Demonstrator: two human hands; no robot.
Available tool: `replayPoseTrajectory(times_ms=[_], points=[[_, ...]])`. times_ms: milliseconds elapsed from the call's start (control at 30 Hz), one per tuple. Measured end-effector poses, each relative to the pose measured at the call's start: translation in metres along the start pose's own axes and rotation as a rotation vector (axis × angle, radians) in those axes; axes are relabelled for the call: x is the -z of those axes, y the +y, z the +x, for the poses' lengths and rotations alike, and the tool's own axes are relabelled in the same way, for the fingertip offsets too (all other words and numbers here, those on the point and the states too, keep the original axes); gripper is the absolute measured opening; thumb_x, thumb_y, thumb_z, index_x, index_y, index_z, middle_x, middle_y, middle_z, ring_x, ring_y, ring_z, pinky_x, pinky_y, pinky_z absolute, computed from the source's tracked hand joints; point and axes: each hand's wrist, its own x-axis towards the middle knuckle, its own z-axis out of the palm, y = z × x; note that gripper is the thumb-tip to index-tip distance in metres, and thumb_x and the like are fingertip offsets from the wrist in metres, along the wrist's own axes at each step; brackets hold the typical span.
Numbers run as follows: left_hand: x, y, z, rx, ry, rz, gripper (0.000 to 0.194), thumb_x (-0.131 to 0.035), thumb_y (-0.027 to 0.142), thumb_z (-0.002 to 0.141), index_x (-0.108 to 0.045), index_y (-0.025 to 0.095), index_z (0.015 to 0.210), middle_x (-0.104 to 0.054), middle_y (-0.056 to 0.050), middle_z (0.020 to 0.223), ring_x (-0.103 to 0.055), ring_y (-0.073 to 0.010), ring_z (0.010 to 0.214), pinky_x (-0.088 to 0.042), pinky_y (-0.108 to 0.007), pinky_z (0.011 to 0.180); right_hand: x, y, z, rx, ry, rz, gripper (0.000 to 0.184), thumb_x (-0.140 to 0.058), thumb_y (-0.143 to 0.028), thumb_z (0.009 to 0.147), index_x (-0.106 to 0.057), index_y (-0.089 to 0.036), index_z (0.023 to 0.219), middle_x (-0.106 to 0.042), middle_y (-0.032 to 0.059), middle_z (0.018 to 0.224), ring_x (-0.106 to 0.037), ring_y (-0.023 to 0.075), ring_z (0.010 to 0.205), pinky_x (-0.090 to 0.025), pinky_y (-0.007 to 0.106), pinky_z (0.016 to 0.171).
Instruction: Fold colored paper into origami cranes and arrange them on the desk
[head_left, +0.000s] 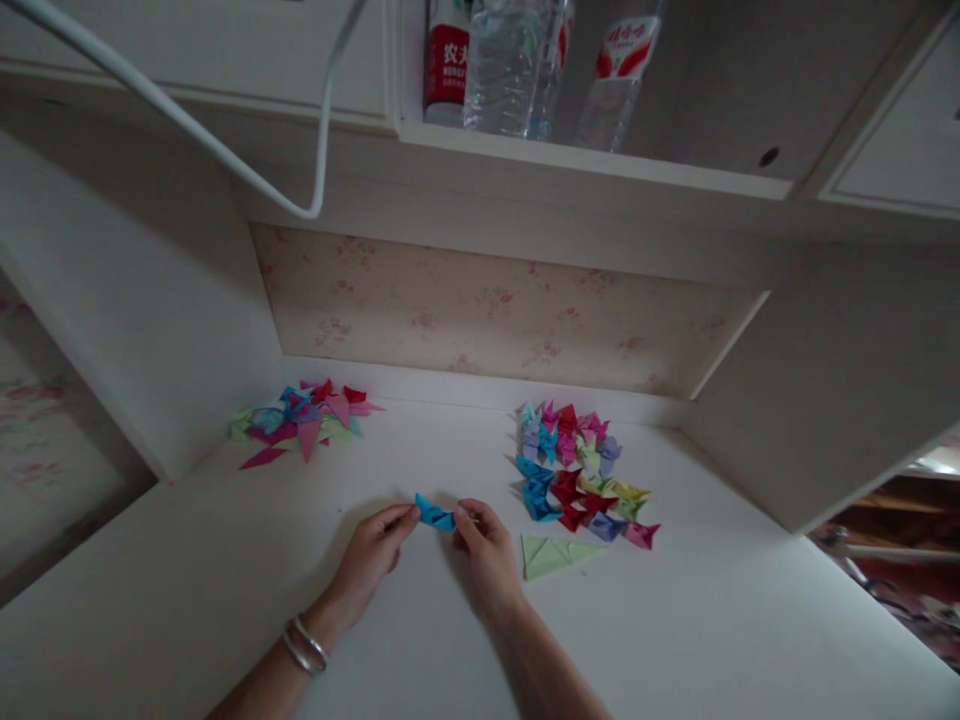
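Counter (pixel 652 640) first: stretched white across the lower view, bounded at both sides by pale upright panels (pixel 832 370). Overhead, saw white cabinetry (pixel 525 215) with an open shelf compartment. Between cabinetry and counter, saw wallpaper (pixel 487 305) printed with small reddish flowers. At upper left, noted a bent white rod or cable (pixel 321 170); could not tell which. On the shelf, saw a red-labelled bottle (pixel 448 70) at the left, clear plastic bottles (pixel 504 70) just beside it, and a tilted bottle with a red-and-white label (pixel 626 55) farther right.

Toward the counter's back right, found a close cluster of folded paper pieces (pixel 570 460) in blue, red, pink, purple, yellow and green. At back left, well apart from that cluster, found a loose pile of coloured paper (pixel 315 412) with pointed pieces at its edges.

Brought left hand (pixel 379 540) and right hand (pixel 486 550) near each other mid-counter, fingers closed in a pinch on both. Just right of the right hand, below the cluster, saw a pale green folded paper triangle (pixel 559 556). On the left wrist, wore silvery bangles (pixel 310 643). Gripped, one end per hand, a small blue folded paper (pixel 435 514); could not tell whether touching the counter.
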Motion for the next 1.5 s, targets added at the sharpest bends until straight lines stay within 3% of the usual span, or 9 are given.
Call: replayPoseTrajectory(times_ms=[233, 367, 500, 600, 867, 1100, 1500], points=[[0.002, 0.003, -0.003, 0.005, 0.006, -0.129, 0.052, -0.062, 0.055, 0.076, -0.066, 0.011, 0.103, -0.020, 0.010, 0.053, -0.016, -0.0059, 0.044, -0.012, -0.022, 0.040, -0.004, -0.003, -0.005, 0.033, -0.109, -0.096, 0.037, -0.065, -0.050, 0.078, -0.062, -0.015, 0.067, -0.047, -0.0042, 0.048, -0.038, 0.0070, 0.046, -0.027, 0.021, 0.045], [0.002, 0.005, -0.004, 0.026, -0.016, -0.187, 0.048, -0.063, 0.054, 0.076, -0.067, 0.011, 0.098, -0.019, 0.010, 0.054, -0.015, -0.0055, 0.045, -0.011, -0.022, 0.041, -0.005, -0.005, -0.007, 0.000, -0.145, -0.060, 0.041, -0.063, -0.053, 0.078, -0.059, -0.015, 0.065, -0.047, -0.0048, 0.047, -0.034, 0.0045, 0.037, -0.021, 0.020, 0.037], [0.003, 0.004, -0.004, 0.031, -0.040, -0.213, 0.044, -0.065, 0.052, 0.076, -0.067, 0.013, 0.095, -0.020, 0.010, 0.054, -0.015, -0.0052, 0.045, -0.010, -0.022, 0.042, -0.006, -0.004, -0.007, -0.012, -0.144, 0.002, 0.039, -0.066, -0.053, 0.076, -0.062, -0.014, 0.076, -0.062, 0.0013, 0.065, -0.042, 0.0041, 0.036, -0.025, 0.019, 0.035], [0.004, 0.004, -0.004, 0.030, -0.037, -0.245, 0.041, -0.066, 0.051, 0.075, -0.066, 0.013, 0.090, -0.020, 0.010, 0.055, -0.016, -0.0050, 0.046, -0.011, -0.022, 0.042, -0.007, -0.004, -0.006, -0.011, -0.151, 0.029, 0.036, -0.068, -0.049, 0.075, -0.064, -0.014, 0.080, -0.065, 0.0031, 0.072, -0.046, 0.0044, 0.038, -0.028, 0.019, 0.037], [0.003, 0.007, -0.004, 0.058, -0.027, -0.239, 0.039, -0.069, 0.049, 0.071, -0.066, 0.014, 0.088, -0.027, 0.010, 0.053, -0.019, -0.0053, 0.046, -0.013, -0.022, 0.043, -0.008, -0.008, -0.008, -0.015, -0.116, 0.097, 0.033, -0.072, -0.045, 0.073, -0.067, -0.014, 0.082, -0.066, 0.0030, 0.075, -0.048, 0.0050, 0.039, -0.032, 0.019, 0.038], [0.002, 0.009, -0.005, 0.058, -0.036, -0.213, 0.043, -0.069, 0.045, 0.072, -0.066, 0.014, 0.101, -0.031, 0.010, 0.053, -0.020, -0.0053, 0.045, -0.013, -0.023, 0.042, -0.009, -0.008, -0.008, -0.014, -0.084, 0.126, 0.033, -0.072, -0.046, 0.071, -0.066, -0.015, 0.081, -0.066, 0.0027, 0.074, -0.048, 0.0052, 0.038, -0.032, 0.019, 0.037], [0.002, 0.008, -0.006, 0.065, -0.050, -0.249, 0.044, -0.068, 0.049, 0.072, -0.064, 0.015, 0.099, -0.029, 0.011, 0.053, -0.018, -0.0048, 0.043, -0.011, -0.022, 0.040, -0.009, -0.011, -0.009, -0.019, -0.080, 0.102, 0.035, -0.073, -0.048, 0.070, -0.066, -0.015, 0.080, -0.064, 0.0016, 0.073, -0.047, 0.0057, 0.038, -0.033, 0.021, 0.037]])
